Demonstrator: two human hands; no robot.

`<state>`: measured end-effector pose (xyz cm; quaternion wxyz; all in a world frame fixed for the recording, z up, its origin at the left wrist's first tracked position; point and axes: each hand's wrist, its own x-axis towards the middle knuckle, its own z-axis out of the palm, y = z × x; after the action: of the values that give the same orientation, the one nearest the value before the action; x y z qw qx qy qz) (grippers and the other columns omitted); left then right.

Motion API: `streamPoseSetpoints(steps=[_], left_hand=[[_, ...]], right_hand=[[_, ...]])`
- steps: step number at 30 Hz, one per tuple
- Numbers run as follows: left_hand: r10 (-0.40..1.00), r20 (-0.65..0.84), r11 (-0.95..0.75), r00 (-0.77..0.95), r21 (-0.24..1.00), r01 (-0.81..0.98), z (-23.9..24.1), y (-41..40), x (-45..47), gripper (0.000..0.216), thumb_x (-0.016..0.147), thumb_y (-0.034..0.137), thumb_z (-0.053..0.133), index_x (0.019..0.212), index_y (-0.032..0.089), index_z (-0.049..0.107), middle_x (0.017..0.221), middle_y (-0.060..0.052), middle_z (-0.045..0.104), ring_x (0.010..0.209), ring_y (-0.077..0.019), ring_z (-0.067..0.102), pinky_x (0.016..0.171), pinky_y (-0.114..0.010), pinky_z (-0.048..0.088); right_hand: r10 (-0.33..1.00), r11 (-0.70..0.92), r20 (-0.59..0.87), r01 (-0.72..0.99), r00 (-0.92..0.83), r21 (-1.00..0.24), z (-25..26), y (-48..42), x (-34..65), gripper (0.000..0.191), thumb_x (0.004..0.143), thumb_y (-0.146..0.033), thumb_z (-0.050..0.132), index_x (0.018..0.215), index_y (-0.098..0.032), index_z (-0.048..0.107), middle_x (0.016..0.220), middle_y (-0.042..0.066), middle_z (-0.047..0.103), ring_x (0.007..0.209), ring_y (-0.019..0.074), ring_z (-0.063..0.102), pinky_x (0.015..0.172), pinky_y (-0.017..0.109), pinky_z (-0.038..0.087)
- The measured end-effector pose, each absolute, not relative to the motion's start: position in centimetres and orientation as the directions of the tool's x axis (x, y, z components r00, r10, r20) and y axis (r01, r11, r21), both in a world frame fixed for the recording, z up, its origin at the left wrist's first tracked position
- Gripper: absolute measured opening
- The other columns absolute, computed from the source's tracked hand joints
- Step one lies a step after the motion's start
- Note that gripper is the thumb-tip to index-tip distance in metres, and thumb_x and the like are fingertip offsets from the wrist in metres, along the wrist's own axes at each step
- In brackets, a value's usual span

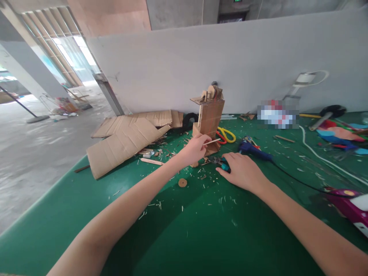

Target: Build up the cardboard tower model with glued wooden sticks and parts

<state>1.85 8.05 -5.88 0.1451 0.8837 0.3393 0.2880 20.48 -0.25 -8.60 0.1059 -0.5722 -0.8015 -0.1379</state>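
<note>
My left hand [197, 147] pinches a thin wooden stick [214, 141], which points to the right in front of an upright cardboard structure [211, 119]. Small cardboard pieces are fixed on top of that structure. Lower and to the right, my right hand [242, 171] rests low over the table with its fingers around the teal handle of a pair of pliers [215, 160]; the metal jaws point left. A small round cardboard disc [182, 183] with a centre hole lies on the table nearer to me.
Cardboard sheets [123, 143] lie at the left. Yellow-handled scissors [228, 135] and a blue glue gun [255, 150] with a black cord are behind my right hand. A magenta-and-white object [349, 207] stands far right. Wood scraps litter the green table [184, 237].
</note>
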Motion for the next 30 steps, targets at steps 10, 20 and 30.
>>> streamPoseSetpoints(steps=[10,20,30], left_hand=[[0.759,0.468,-0.636,0.452,0.386,0.668,-7.6,7.5,2.6,0.026,0.083,0.007,0.043,0.106,0.018,0.051,0.093,-0.006,0.065,0.09,-0.0208,0.058,0.08,-0.036,0.048],[0.83,0.473,-0.558,0.296,0.712,0.427,-8.6,8.2,1.8,0.017,0.075,0.01,0.06,0.088,0.017,0.053,0.077,-0.001,0.061,0.071,-0.0117,0.059,0.067,-0.025,0.049],[0.768,0.512,-0.64,0.384,0.617,0.457,-8.6,8.0,1.4,0.02,0.075,0.005,0.054,0.091,0.017,0.058,0.082,-0.002,0.065,0.076,-0.012,0.06,0.069,-0.023,0.049]], right_hand=[[0.886,0.307,0.348,0.95,-0.307,0.057,-8.8,-0.2,20.2,0.039,0.089,-0.049,0.039,0.091,-0.016,0.06,0.083,0.009,0.064,0.079,0.0249,0.06,0.068,0.038,0.045],[0.839,0.314,0.468,0.95,-0.277,-0.002,-8.9,0.2,20.0,0.049,0.09,-0.046,0.039,0.123,-0.012,0.051,0.119,0.015,0.058,0.11,0.0291,0.051,0.091,0.045,0.041],[0.9,0.242,0.368,0.97,-0.233,0.022,-9.6,0.7,20.0,0.059,0.092,-0.049,0.032,0.137,-0.013,0.04,0.132,0.011,0.051,0.113,0.0321,0.048,0.093,0.05,0.04]])
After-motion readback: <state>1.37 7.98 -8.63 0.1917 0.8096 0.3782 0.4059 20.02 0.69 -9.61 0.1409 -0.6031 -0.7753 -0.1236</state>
